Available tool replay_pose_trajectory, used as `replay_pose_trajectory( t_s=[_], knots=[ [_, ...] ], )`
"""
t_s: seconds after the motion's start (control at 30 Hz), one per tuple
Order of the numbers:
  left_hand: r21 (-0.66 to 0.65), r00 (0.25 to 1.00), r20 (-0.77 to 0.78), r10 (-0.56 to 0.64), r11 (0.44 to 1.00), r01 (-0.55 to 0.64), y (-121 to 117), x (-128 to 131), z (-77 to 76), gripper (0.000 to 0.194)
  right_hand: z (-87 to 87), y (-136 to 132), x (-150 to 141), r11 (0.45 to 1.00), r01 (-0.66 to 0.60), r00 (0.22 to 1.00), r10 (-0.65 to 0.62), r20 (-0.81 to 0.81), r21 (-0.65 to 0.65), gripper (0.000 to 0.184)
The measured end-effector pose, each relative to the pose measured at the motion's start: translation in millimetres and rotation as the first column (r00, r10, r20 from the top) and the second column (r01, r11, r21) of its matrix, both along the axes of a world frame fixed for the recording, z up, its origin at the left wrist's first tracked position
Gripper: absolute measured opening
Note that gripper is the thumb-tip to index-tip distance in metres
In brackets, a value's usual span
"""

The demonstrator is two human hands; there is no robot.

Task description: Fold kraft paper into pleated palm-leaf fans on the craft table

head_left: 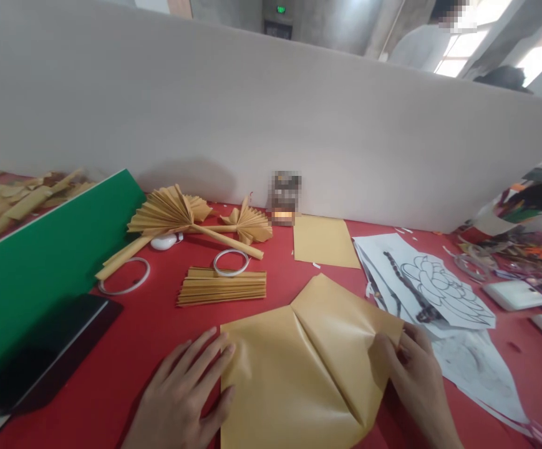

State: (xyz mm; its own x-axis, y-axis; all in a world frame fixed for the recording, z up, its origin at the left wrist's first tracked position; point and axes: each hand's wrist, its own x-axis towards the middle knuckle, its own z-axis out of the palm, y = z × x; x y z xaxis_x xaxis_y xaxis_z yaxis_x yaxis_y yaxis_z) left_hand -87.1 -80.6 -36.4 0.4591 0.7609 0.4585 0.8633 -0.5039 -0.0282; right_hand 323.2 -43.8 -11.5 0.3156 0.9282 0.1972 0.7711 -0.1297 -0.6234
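Observation:
A sheet of shiny tan kraft paper (271, 374) lies before me on the red tabletop, its right part lifted and bent along a diagonal crease. My left hand (181, 390) rests flat at the sheet's left edge, fingers apart, fingertips touching the paper. At the other side my right hand (413, 371) pinches the raised right edge between thumb and fingers. Beyond the sheet sits a pleated strip of the same paper (224, 288), with a white ring (231, 262) overlapping its back edge. Folded paper fans (168, 212) on rolled paper stems lie farther back.
A flat tan sheet (325, 243) lies near the grey partition (252, 118). On the right are paper drawings (432, 280), a white box (514, 293) and a clutter of craft supplies. A green board (60, 268) and a dark phone-like device (46, 349) occupy the left.

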Motion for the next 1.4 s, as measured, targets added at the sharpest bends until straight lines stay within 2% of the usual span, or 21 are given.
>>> replay_pose_trajectory(
  t_s=[0.1, 0.2, 0.23, 0.33, 0.4, 0.53, 0.7, 0.77, 0.83, 0.93, 1.1, 1.27, 1.4],
  knots=[
    [0.006, 1.000, -0.016, -0.017, 1.000, 0.017, 2, -1, 0.3, 0.045, 8.1, 11, 5, 0.999, -0.034, 0.999, 0.034, 0.011, 0.034, 0.038],
    [-0.001, 0.998, -0.045, -0.043, 0.999, 0.043, 8, 3, 4.0, 0.041, 30.3, 33, 7, 0.976, -0.212, 0.977, 0.214, 0.023, -0.049, 0.038],
    [-0.012, 0.997, -0.054, -0.054, 0.999, 0.053, 10, 6, 6.1, 0.041, 39.8, 42, 6, 0.950, -0.289, 0.957, 0.291, 0.001, -0.119, 0.039],
    [-0.056, 0.992, -0.061, -0.112, 0.993, 0.108, 17, 25, 13.5, 0.046, 67.0, 63, -2, 0.871, -0.404, 0.914, 0.400, -0.072, -0.279, 0.040],
    [-0.092, 0.982, -0.043, -0.184, 0.979, 0.179, 22, 43, 18.7, 0.049, 80.2, 71, -12, 0.824, -0.467, 0.882, 0.458, -0.110, -0.321, 0.043],
    [-0.239, 0.970, 0.031, -0.242, 0.940, 0.242, 32, 78, 30.0, 0.046, 98.2, 84, -34, 0.735, -0.571, 0.808, 0.581, -0.093, -0.365, 0.049],
    [-0.334, 0.960, 0.061, -0.274, 0.901, 0.278, 45, 99, 40.4, 0.033, 123.2, 103, -60, 0.552, -0.675, 0.653, 0.756, -0.048, -0.489, 0.030],
    [-0.345, 0.958, 0.038, -0.285, 0.896, 0.280, 49, 102, 41.0, 0.023, 127.2, 108, -73, 0.513, -0.692, 0.618, 0.785, -0.049, -0.508, 0.026],
    [-0.343, 0.957, 0.019, -0.290, 0.897, 0.279, 51, 103, 39.3, 0.018, 124.0, 112, -84, 0.530, -0.677, 0.633, 0.774, -0.036, -0.510, 0.027],
    [-0.315, 0.952, 0.042, -0.303, 0.900, 0.301, 54, 103, 32.8, 0.022, 112.0, 117, -86, 0.572, -0.618, 0.674, 0.739, 0.012, -0.540, 0.041],
    [-0.286, 0.956, 0.065, -0.287, 0.912, 0.293, 54, 101, 18.3, 0.037, 97.2, 119, -47, 0.682, -0.556, 0.725, 0.678, 0.125, -0.475, 0.042],
    [-0.284, 0.959, 0.151, -0.240, 0.919, 0.275, 53, 97, 13.4, 0.045, 79.8, 102, -4, 0.772, -0.440, 0.810, 0.561, 0.168, -0.459, 0.042],
    [-0.323, 0.947, 0.201, -0.251, 0.895, 0.306, 55, 95, 16.2, 0.048, 67.6, 93, 8, 0.792, -0.428, 0.819, 0.544, 0.185, -0.436, 0.045]
  ],
)
